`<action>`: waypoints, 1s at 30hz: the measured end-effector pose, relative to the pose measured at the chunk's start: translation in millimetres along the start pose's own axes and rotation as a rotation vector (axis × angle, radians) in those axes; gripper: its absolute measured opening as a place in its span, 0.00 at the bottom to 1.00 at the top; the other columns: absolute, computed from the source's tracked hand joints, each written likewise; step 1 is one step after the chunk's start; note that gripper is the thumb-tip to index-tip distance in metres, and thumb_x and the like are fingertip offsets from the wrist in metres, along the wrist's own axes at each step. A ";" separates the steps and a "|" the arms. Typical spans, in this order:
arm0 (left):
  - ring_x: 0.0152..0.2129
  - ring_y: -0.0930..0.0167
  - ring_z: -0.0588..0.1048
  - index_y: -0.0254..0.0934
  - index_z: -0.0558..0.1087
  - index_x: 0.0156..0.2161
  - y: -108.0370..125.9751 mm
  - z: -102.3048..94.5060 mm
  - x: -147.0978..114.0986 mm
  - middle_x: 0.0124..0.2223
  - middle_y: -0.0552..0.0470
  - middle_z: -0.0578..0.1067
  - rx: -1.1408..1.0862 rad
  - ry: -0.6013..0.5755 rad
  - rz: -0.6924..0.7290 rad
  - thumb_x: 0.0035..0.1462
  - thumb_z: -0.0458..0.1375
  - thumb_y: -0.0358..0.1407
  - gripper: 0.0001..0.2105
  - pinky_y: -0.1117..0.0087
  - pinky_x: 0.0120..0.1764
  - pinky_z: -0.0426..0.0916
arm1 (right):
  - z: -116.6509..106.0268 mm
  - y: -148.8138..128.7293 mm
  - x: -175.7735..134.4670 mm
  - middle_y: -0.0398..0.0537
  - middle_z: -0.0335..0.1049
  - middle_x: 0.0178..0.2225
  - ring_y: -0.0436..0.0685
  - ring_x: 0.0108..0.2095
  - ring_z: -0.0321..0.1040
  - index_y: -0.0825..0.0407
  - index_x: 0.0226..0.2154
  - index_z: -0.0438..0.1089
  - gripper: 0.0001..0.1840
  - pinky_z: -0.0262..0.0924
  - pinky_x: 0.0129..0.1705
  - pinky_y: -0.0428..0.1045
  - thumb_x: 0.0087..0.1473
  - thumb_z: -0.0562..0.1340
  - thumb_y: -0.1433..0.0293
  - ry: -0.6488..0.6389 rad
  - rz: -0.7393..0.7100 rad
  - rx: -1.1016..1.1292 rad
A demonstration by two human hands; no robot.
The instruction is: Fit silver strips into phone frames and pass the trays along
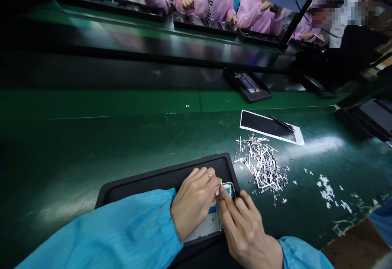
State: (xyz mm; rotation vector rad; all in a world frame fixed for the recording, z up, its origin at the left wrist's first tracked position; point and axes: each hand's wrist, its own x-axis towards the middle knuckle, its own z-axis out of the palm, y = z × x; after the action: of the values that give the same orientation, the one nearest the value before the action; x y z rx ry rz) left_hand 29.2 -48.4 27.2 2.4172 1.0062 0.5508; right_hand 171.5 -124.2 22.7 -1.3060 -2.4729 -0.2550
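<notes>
A phone frame (pixel 211 220) lies in a black tray (pixel 147 179) on the green bench, right in front of me. My left hand (pixel 194 201), in a blue sleeve with a ring on one finger, rests curled on the frame and holds it down. My right hand (pixel 245 230) comes in from the lower right, its fingertips pressing at the frame's top corner (pixel 228 188). Whether a small part sits under those fingertips is hidden. A heap of small silvery metal strips (pixel 263 165) lies just right of the tray.
A white sheet with a black panel and tweezers on it (pixel 271 126) lies beyond the heap. Small white scraps (pixel 329 191) are scattered to the right. A tray holding a phone (pixel 248 83) sits on the conveyor. Several people in pink coats work across the line.
</notes>
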 end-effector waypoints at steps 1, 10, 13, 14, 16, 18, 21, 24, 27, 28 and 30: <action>0.28 0.66 0.64 0.34 0.68 0.31 0.2 -0.1 0.1 0.31 0.48 0.67 0.004 -0.001 0.003 0.55 0.41 0.25 0.13 0.62 0.33 0.61 | 0.0 -0.4 0.4 0.60 0.62 0.47 0.59 0.38 0.60 0.65 0.40 0.66 0.20 0.49 0.47 0.57 0.48 0.45 0.83 -0.006 0.005 0.001; 0.28 0.67 0.64 0.34 0.68 0.30 -1.0 2.3 -1.2 0.30 0.49 0.67 0.047 0.057 0.034 0.56 0.40 0.26 0.14 0.64 0.32 0.61 | 7.1 0.6 -3.5 0.64 0.62 0.46 0.57 0.35 0.60 0.67 0.38 0.65 0.16 0.53 0.45 0.57 0.48 0.48 0.83 0.101 0.045 0.110; 0.27 0.67 0.64 0.33 0.68 0.30 -0.5 1.5 -0.8 0.29 0.49 0.67 0.038 0.048 0.031 0.56 0.40 0.25 0.14 0.64 0.31 0.61 | 7.3 0.3 -3.5 0.64 0.62 0.45 0.57 0.35 0.60 0.67 0.38 0.65 0.16 0.53 0.44 0.57 0.48 0.48 0.83 0.091 0.041 0.094; 0.27 0.67 0.64 0.33 0.68 0.30 -0.2 1.1 -0.7 0.29 0.48 0.67 0.035 0.044 0.025 0.56 0.41 0.25 0.13 0.64 0.31 0.61 | 6.9 0.1 -3.3 0.63 0.62 0.46 0.57 0.35 0.60 0.67 0.38 0.65 0.17 0.53 0.44 0.57 0.48 0.47 0.83 0.072 0.040 0.089; 0.28 0.66 0.64 0.33 0.68 0.31 0.3 0.2 -0.9 0.30 0.48 0.67 0.034 0.037 0.011 0.55 0.41 0.25 0.13 0.62 0.32 0.62 | 5.5 -0.2 -2.6 0.62 0.62 0.47 0.57 0.34 0.60 0.66 0.39 0.65 0.18 0.53 0.44 0.57 0.49 0.46 0.83 0.030 0.042 0.084; 0.28 0.66 0.64 0.33 0.68 0.31 0.5 0.0 -1.6 0.30 0.48 0.67 0.027 0.026 0.005 0.55 0.40 0.25 0.13 0.62 0.33 0.62 | 3.8 0.0 -1.4 0.61 0.62 0.46 0.56 0.34 0.60 0.65 0.39 0.65 0.18 0.52 0.44 0.57 0.49 0.46 0.83 0.026 0.054 0.093; 0.29 0.66 0.64 0.33 0.67 0.32 -0.1 1.4 -2.5 0.31 0.48 0.67 0.012 0.009 -0.005 0.56 0.40 0.26 0.13 0.61 0.33 0.62 | 1.9 1.3 0.9 0.61 0.64 0.44 0.56 0.32 0.59 0.65 0.36 0.66 0.17 0.53 0.43 0.56 0.48 0.46 0.83 0.063 0.067 0.138; 0.30 0.65 0.64 0.33 0.66 0.33 -1.3 3.1 -2.4 0.32 0.46 0.67 -0.014 -0.008 -0.018 0.56 0.40 0.26 0.12 0.58 0.35 0.62 | 2.1 2.8 2.3 0.62 0.65 0.42 0.55 0.31 0.59 0.65 0.34 0.66 0.16 0.54 0.41 0.56 0.48 0.46 0.83 0.101 0.063 0.173; 0.31 0.65 0.64 0.33 0.66 0.33 -2.0 2.9 -1.9 0.33 0.46 0.66 -0.066 -0.051 -0.053 0.57 0.39 0.26 0.13 0.58 0.36 0.62 | 4.4 4.0 1.7 0.64 0.66 0.41 0.56 0.31 0.59 0.66 0.33 0.66 0.16 0.54 0.41 0.56 0.46 0.46 0.83 0.128 0.053 0.174; 0.31 0.65 0.64 0.33 0.65 0.33 -1.9 2.4 -2.0 0.33 0.46 0.66 -0.082 -0.061 -0.067 0.57 0.39 0.26 0.13 0.58 0.36 0.62 | 5.4 4.2 1.3 0.64 0.66 0.41 0.56 0.31 0.60 0.66 0.33 0.66 0.16 0.54 0.41 0.57 0.46 0.46 0.83 0.127 0.051 0.174; 0.31 0.65 0.64 0.34 0.65 0.32 -1.5 1.6 -2.4 0.32 0.47 0.66 -0.100 -0.067 -0.090 0.57 0.38 0.27 0.13 0.58 0.36 0.62 | 6.7 4.5 0.6 0.64 0.66 0.41 0.56 0.31 0.60 0.66 0.33 0.66 0.16 0.54 0.41 0.57 0.46 0.46 0.83 0.126 0.048 0.173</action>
State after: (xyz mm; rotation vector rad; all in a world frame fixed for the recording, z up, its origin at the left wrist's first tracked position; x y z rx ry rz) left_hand 27.6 -49.6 24.7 2.2753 1.0279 0.4742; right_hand 173.6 -119.2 16.7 -1.2369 -2.2993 -0.1058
